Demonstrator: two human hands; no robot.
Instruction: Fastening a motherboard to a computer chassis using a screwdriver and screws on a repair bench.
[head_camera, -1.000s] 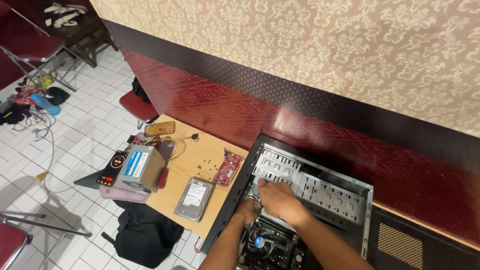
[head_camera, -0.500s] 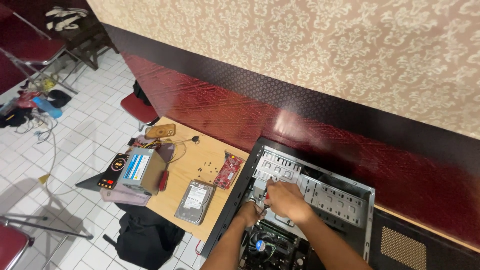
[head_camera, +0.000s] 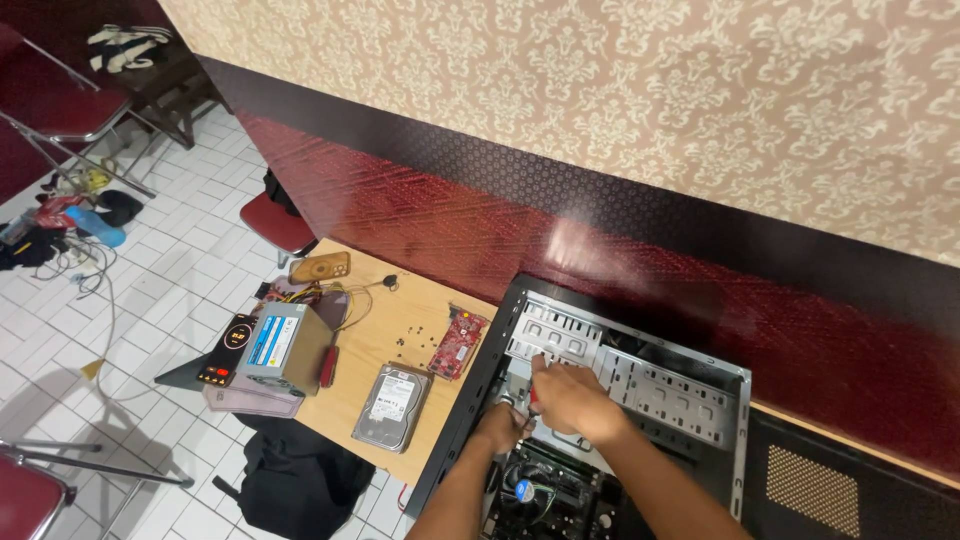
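Note:
An open black computer case (head_camera: 700, 385) lies on its side on a wooden table (head_camera: 400, 310). Both my hands reach inside it near the metal drive bay (head_camera: 555, 335). My right hand (head_camera: 565, 398) is closed on a thin red-handled tool, probably a screwdriver (head_camera: 533, 392). My left hand (head_camera: 503, 425) is lower, next to the bay, fingers curled against the case interior; what it grips is hidden. Below them the motherboard with its round cooler fan (head_camera: 525, 492) shows.
On the table lie a hard drive (head_camera: 392, 405), a red expansion card (head_camera: 460, 342), a grey power supply (head_camera: 285, 345), a phone (head_camera: 320, 267), small screws (head_camera: 410, 345) and a red-handled tool (head_camera: 328, 365). A black bag (head_camera: 300, 480) sits on the tiled floor; red chairs stand around.
The view has shifted slightly to the right. Both hands stay inside the case by the drive bay with little movement.

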